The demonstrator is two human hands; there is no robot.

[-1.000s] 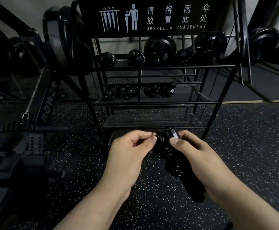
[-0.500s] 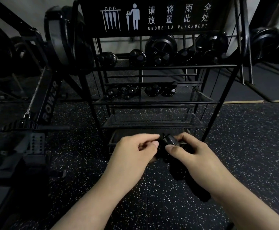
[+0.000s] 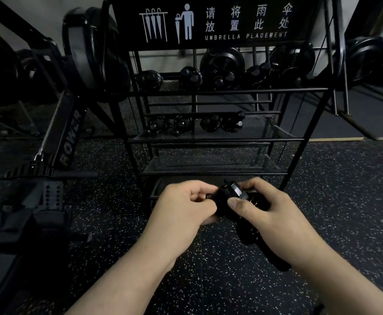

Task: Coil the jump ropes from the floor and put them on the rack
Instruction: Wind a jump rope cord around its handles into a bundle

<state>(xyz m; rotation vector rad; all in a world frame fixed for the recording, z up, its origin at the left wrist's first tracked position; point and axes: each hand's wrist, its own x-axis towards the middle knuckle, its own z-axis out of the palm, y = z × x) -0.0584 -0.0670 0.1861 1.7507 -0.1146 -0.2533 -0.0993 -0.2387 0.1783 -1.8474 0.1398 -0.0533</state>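
Hands holding a coiled jump rope in front of the rack.

Left hand has its fingers curled, pinching the left side of the black jump rope; right hand grips the right side, thumb laid across the front and fingertips over the top, with more of the dark bundle showing below its palm. Just beyond both hands stands the black wire rack, its lowest shelf right behind the knuckles. Higher up, beyond the hands, four coiled ropes lie in a row on a mesh shelf. A sign reading "UMBRELLA PLACEMENT" tops the rack. Left of the left hand sits a rowing machine. Speckled floor lies under both arms.
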